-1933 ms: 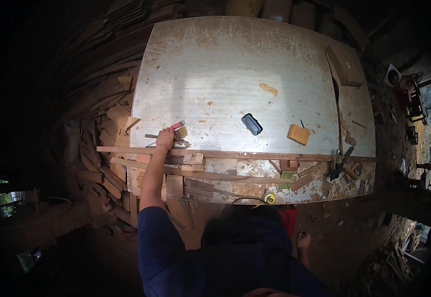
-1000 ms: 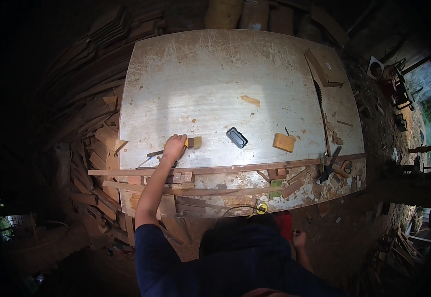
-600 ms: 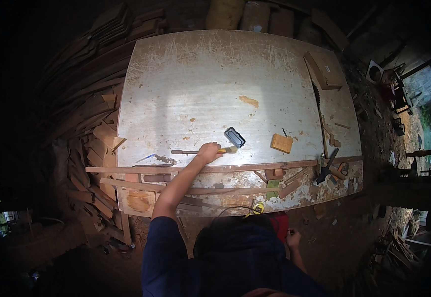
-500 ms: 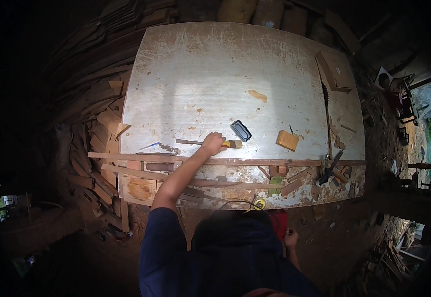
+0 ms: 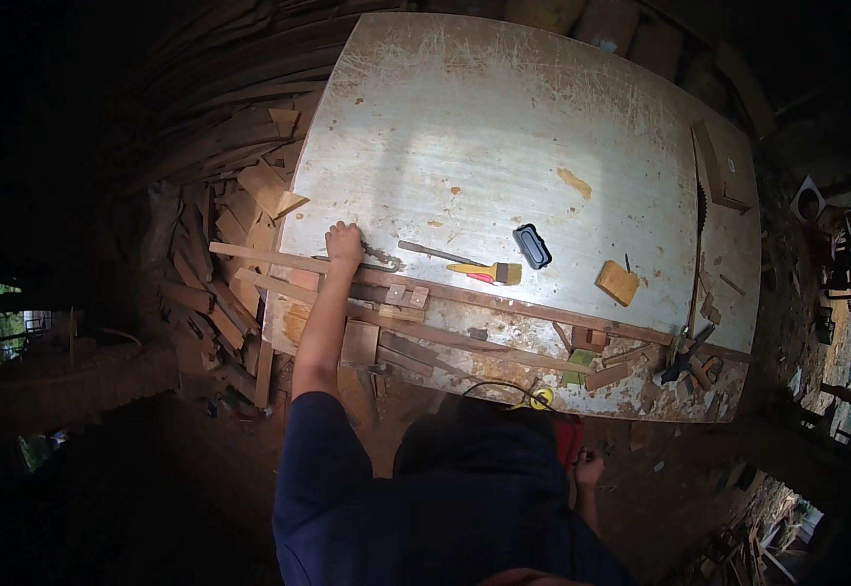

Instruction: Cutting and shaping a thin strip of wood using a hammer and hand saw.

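Note:
My left hand (image 5: 343, 243) is closed low over the left front of the worktable (image 5: 474, 137), beside a thin metal hook-like piece (image 5: 378, 256). Whatever is between its fingers is hidden. To its right lie a long grey rod-like tool (image 5: 442, 253) and a yellow-handled paintbrush (image 5: 494, 272), with a small red thing (image 5: 481, 278) showing under the brush. My right hand (image 5: 589, 469) hangs below the table edge, beside a red object (image 5: 568, 438). Its fingers are curled, and what they hold, if anything, cannot be made out.
A dark oblong case (image 5: 533, 246) and a yellow-brown block (image 5: 617, 282) sit on the table. Wooden strips (image 5: 503, 301) run along its front. A yellow tape measure (image 5: 541, 397) rests at the near edge, pliers-like tools (image 5: 684, 363) at the right. Scrap wood (image 5: 240, 220) is piled left.
My left hand has let go of the paintbrush and moved left to where a blue-and-white pen lay. The pen no longer shows. The whole view has shifted and tilted; my right hand stays low.

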{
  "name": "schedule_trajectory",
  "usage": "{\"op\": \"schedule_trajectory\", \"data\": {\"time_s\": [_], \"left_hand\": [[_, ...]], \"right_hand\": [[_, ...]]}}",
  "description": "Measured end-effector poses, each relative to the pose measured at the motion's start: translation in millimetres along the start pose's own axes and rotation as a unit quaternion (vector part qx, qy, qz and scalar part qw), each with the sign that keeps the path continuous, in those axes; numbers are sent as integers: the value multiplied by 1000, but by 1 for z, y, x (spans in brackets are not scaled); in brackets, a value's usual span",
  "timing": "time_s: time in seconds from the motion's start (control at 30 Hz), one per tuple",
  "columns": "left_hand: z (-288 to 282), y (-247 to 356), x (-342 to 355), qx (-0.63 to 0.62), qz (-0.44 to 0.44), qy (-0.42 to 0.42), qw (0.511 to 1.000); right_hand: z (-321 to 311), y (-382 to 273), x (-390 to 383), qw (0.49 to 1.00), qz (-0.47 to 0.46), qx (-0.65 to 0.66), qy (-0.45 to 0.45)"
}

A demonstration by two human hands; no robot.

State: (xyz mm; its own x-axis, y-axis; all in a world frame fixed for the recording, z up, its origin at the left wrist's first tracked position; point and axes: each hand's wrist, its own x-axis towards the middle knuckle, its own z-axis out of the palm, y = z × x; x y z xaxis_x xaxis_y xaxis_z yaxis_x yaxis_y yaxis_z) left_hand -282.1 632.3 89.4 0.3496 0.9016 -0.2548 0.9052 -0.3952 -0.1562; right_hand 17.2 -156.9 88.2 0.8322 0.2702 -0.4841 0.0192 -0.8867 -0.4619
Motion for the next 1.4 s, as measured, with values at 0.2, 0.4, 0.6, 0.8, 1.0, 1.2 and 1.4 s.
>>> {"op": "schedule_trajectory", "data": {"time_s": [0.2, 0.4, 0.6, 0.8, 1.0, 1.2, 1.4], "left_hand": [[39, -59, 1, -31, 74, 22, 997], [10, -39, -5, -82, 173, -144, 971], [5, -25, -18, -75, 173, -160, 969], [-11, -17, -33, -70, 179, -113, 975], [-8, -26, -34, -89, 195, -127, 968], [-18, -11, -33, -22, 248, -68, 966], [-48, 18, -30, 41, 213, -164, 962]], "right_hand": [[-3, -6, 16, 999, -37, -16, -2], [3, 1, 14, 1000, -11, -16, -18], [19, 35, 22, 998, -62, -14, 7], [16, -18, 4, 1000, 12, 2, -4], [10, -48, -7, 999, 11, -30, 0], [13, -39, -6, 999, -4, -31, 7], [10, -41, -13, 999, -2, -33, 18]]}}
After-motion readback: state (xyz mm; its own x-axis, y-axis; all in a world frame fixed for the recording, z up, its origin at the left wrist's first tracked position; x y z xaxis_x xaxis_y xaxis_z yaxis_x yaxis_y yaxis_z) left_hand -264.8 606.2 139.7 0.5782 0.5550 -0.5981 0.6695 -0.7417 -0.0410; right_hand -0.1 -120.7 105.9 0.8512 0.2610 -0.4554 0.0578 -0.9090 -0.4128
